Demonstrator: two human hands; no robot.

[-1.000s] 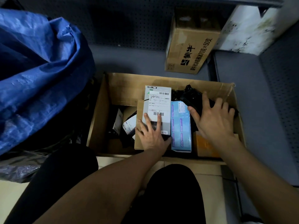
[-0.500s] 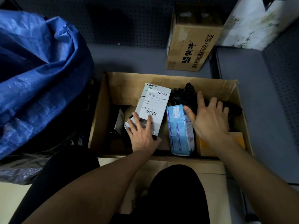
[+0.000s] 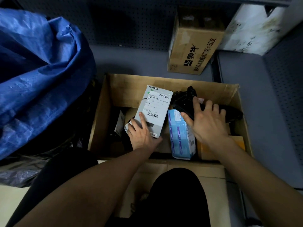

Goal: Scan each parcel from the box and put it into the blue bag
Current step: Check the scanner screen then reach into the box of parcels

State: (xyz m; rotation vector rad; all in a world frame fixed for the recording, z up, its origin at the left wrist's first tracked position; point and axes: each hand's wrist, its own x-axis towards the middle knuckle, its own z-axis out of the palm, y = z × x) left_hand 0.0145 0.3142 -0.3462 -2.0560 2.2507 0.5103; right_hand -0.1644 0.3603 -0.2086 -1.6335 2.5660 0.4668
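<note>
An open cardboard box (image 3: 164,81) lies in front of me with several parcels inside. My left hand (image 3: 141,134) grips the near end of a grey parcel (image 3: 155,107) with a white barcode label, fingers on top and thumb at its edge. That parcel is raised and tilted to the left. My right hand (image 3: 208,123) lies with spread fingers on a black plastic-wrapped parcel (image 3: 184,99) at the back right of the box. A light-blue carton (image 3: 179,138) stands on edge between my hands. The blue bag (image 3: 41,76) bulges at the left.
A tall brown carton (image 3: 193,46) with printed text stands behind the box against a perforated wall. An orange parcel (image 3: 238,143) sits in the box's near right corner. Dark bags (image 3: 119,126) fill its left side. My knees in black (image 3: 177,197) are just before the box.
My left hand has raised the grey parcel and swung it leftward off the stack. My right hand slid back onto the black parcel, and the light-blue carton tipped onto its edge.
</note>
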